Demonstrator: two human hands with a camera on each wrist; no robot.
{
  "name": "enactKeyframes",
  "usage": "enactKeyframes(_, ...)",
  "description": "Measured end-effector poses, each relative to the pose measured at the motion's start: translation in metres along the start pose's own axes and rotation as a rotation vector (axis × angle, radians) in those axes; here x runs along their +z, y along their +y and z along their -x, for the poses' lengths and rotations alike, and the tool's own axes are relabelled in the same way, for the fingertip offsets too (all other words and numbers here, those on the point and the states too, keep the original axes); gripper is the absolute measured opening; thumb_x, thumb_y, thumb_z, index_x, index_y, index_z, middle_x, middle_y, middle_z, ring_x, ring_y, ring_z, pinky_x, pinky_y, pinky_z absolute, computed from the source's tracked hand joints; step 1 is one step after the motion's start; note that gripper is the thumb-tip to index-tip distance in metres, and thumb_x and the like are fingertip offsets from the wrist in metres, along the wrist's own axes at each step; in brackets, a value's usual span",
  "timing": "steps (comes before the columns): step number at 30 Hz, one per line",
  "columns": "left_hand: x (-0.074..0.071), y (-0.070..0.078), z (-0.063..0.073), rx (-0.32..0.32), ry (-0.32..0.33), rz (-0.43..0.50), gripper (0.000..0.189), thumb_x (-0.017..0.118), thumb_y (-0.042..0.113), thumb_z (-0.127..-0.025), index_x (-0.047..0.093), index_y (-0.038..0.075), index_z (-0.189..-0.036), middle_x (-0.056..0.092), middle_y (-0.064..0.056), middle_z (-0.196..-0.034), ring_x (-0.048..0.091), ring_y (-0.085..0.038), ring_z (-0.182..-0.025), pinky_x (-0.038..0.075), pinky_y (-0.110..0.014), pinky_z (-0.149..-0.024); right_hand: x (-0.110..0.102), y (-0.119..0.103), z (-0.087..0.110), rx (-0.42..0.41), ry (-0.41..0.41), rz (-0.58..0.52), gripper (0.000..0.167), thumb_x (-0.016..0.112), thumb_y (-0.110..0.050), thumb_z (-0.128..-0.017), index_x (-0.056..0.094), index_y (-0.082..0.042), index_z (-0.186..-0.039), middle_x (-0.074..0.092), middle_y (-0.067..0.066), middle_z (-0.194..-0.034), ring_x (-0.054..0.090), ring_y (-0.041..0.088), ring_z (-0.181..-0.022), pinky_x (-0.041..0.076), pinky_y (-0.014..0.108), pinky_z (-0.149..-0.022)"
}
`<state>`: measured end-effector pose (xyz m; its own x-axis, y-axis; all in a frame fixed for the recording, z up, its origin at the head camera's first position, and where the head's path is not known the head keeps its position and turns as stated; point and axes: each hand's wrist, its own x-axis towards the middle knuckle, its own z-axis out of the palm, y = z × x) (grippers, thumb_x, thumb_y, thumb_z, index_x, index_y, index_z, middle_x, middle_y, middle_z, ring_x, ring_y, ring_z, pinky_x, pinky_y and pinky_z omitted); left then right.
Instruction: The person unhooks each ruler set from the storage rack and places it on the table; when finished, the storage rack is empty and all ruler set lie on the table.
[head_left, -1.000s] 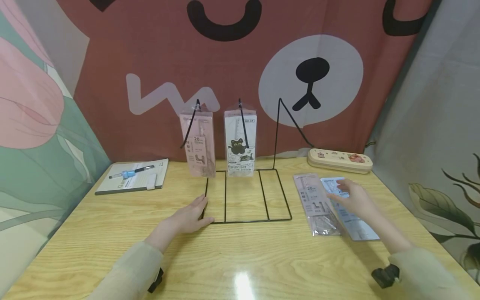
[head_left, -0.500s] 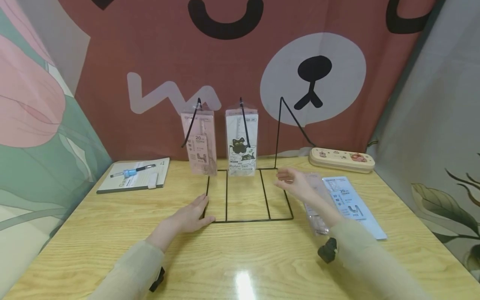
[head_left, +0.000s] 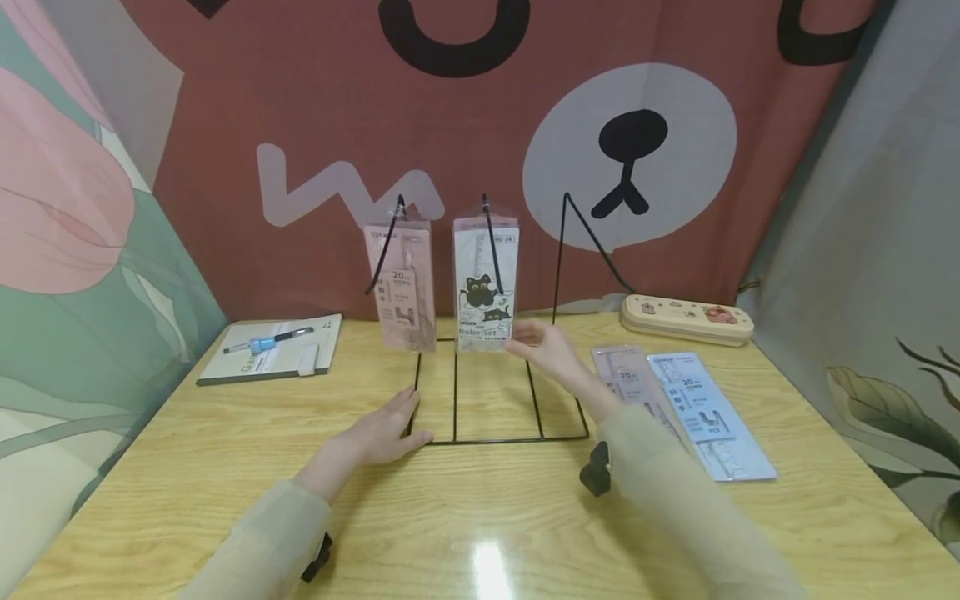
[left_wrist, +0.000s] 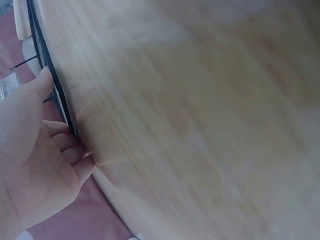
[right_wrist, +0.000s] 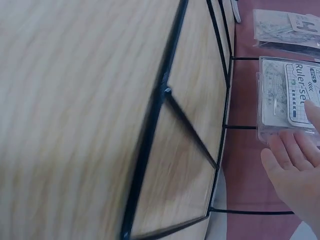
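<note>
A black wire display rack (head_left: 498,442) stands on the table with three upright hooks. From its left hook hangs a pink ruler set (head_left: 405,287) in clear wrap; from the middle hook hangs a white ruler set (head_left: 474,250) with black cat pictures. My left hand (head_left: 382,429) rests on the rack's front left corner, thumb over the front bar. At the white pack's lower right edge is my right hand (head_left: 551,354); in the right wrist view its thumb overlaps the pack's front and its extended fingers (right_wrist: 287,147) lie by the pack's edge.
On the right lie a pink ruler set (head_left: 626,371), partly behind my right sleeve, and a blue ruler set (head_left: 708,417). A cream pencil case (head_left: 686,318) sits at the back right. A notebook (head_left: 318,342) with a pen (head_left: 262,342) lies at the left.
My right hand has moved left from above the blue ruler set, past the right hook, to the white ruler set's edge. My left hand stays on the rack.
</note>
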<state>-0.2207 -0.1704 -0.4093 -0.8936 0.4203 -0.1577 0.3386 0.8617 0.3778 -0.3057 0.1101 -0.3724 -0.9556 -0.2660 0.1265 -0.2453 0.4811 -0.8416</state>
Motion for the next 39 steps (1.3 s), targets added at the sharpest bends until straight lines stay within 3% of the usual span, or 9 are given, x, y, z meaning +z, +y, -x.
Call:
enactKeyframes(6,0.001,0.000,-0.001,0.000,-0.001,0.004,0.076,0.048,0.041,-0.097,0.019,-0.008,-0.146,0.012,-0.025,-0.155,0.015,-0.037,-0.144,0.019,-0.048,-0.118,0.005,-0.006,-0.008,0.080,-0.047,-0.043,0.044,0.065,-0.029,-0.089,0.056,-0.002,-0.122,0.058,0.016,-0.125,0.054,0.031,-0.117,0.045,0.045,-0.102)
enactKeyframes(11,0.002,0.001,-0.001,-0.002,-0.004,-0.003,0.076,0.048,0.042,-0.097,0.019,-0.007,-0.147,0.012,-0.025,-0.155,0.015,-0.036,-0.144,0.019,-0.048,-0.118,0.008,-0.010,-0.010,0.146,-0.052,-0.094,0.051,0.064,-0.033,-0.090,0.051,-0.007,-0.132,0.055,0.014,-0.132,0.050,0.030,-0.123,0.043,0.046,-0.104)
enactKeyframes(17,0.001,0.003,0.000,-0.005,-0.005,-0.004,0.075,0.048,0.041,-0.097,0.019,-0.008,-0.146,0.012,-0.026,-0.155,0.016,-0.037,-0.144,0.019,-0.048,-0.118,0.010,-0.013,0.003,0.107,-0.053,-0.116,0.039,0.063,-0.028,-0.091,0.062,-0.007,-0.123,0.065,0.014,-0.121,0.059,0.028,-0.112,0.051,0.041,-0.095)
enactKeyframes(24,0.001,0.004,0.002,-0.016,-0.010,0.006,0.075,0.049,0.040,-0.097,0.019,-0.008,-0.147,0.011,-0.025,-0.155,0.016,-0.038,-0.144,0.019,-0.049,-0.118,0.008,-0.015,0.036,0.075,-0.096,-0.143,0.032,0.065,-0.024,-0.089,0.067,-0.002,-0.112,0.071,0.013,-0.103,0.066,0.017,-0.090,0.055,0.037,-0.086)
enactKeyframes(30,0.000,0.003,0.001,-0.015,-0.005,0.005,0.076,0.049,0.041,-0.097,0.018,-0.007,-0.147,0.011,-0.024,-0.156,0.016,-0.037,-0.144,0.019,-0.048,-0.118,0.002,-0.023,0.076,0.063,-0.167,-0.099,0.027,0.067,-0.026,-0.087,0.067,0.001,-0.088,0.069,0.007,-0.076,0.058,0.010,-0.070,0.053,0.030,-0.073)
enactKeyframes(36,-0.003,0.003,0.001,-0.014,-0.010,0.007,0.076,0.049,0.040,-0.097,0.017,-0.007,-0.147,0.010,-0.025,-0.155,0.016,-0.038,-0.144,0.019,-0.049,-0.118,-0.005,-0.032,0.121,0.079,-0.239,-0.093,0.027,0.068,-0.030,-0.085,0.070,-0.007,-0.100,0.073,0.008,-0.096,0.067,0.015,-0.090,0.054,0.039,-0.088)
enactKeyframes(39,-0.003,0.003,0.000,-0.011,-0.014,0.014,0.076,0.049,0.040,-0.097,0.017,-0.007,-0.147,0.010,-0.025,-0.155,0.015,-0.038,-0.144,0.019,-0.049,-0.118,-0.010,-0.036,0.139,0.076,-0.250,-0.093,0.029,0.067,-0.032,-0.085,0.070,-0.008,-0.101,0.073,0.008,-0.098,0.067,0.016,-0.090,0.054,0.038,-0.087)
